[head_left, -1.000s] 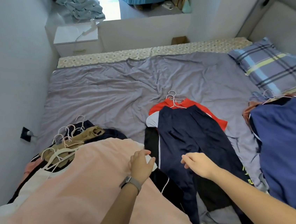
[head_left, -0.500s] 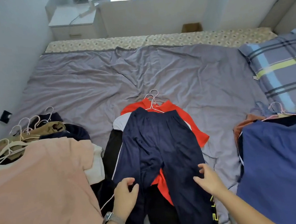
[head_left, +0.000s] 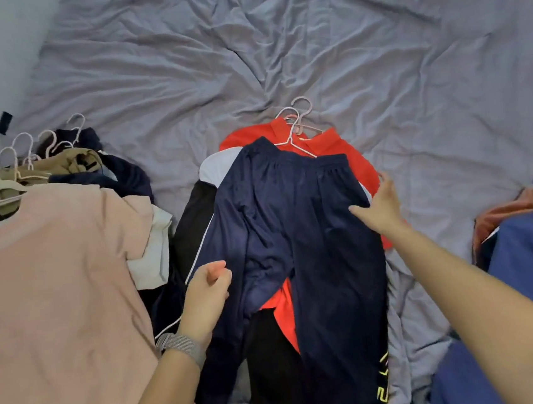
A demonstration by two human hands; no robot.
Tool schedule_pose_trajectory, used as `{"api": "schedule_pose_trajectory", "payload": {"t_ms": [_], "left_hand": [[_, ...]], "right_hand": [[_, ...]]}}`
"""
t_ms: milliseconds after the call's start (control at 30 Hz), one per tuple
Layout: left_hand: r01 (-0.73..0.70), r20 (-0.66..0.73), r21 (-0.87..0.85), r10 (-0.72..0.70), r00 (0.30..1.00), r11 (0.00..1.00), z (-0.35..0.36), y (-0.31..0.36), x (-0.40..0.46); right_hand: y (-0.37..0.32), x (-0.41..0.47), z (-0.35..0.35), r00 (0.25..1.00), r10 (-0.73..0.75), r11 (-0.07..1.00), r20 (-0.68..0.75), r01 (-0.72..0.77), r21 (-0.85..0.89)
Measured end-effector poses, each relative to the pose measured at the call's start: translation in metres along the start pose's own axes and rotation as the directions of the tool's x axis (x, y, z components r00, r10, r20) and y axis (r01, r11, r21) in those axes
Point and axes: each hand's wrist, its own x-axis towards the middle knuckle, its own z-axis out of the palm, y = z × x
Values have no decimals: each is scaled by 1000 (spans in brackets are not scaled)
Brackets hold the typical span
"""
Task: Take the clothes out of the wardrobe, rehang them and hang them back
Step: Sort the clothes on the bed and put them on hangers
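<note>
I see the navy trousers point(head_left: 299, 241) lying lengthwise on the bed point(head_left: 409, 71), waistband farthest from me; my right hand point(head_left: 379, 204), fingers spread flat, touches their right hip, while my left hand point(head_left: 207, 293), loosely curled and empty, sits just beside their left leg.

Navy trousers point(head_left: 298, 231) of smooth, faintly sheened cloth lie over a matt orange shirt point(head_left: 345, 150). The grey bedsheet point(head_left: 275, 52) is creased cotton-like cloth; hangers point(head_left: 296, 123) look plastic-coated.
</note>
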Motion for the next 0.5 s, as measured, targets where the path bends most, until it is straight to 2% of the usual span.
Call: {"api": "schedule_pose_trajectory", "payload": {"t_ms": [67,167,267,333,433,500], "left_hand": [[40,2,-16,-40,999,999,6,-12,1],[91,-13,-17,-91,996,996,12,-28,5],[128,-26,-12,-128,991,992,17,-35,10],[133,-23,-22,-134,991,991,20,-35,11],[142,-20,-14,-142,990,990,21,-35,12],[123,-27,5,-123,992,992,19,-34,10]], "right_hand": [[-7,29,5,998,59,992,-15,-57,112],[-12,62,18,994,106,987,23,-108,122],[-9,75,40,984,153,983,96,-141,-118],[-9,75,51,982,169,963,83,-146,-226],[-15,70,59,989,120,992,91,-116,-51],[-20,58,60,999,5,1000,33,-6,18]]}}
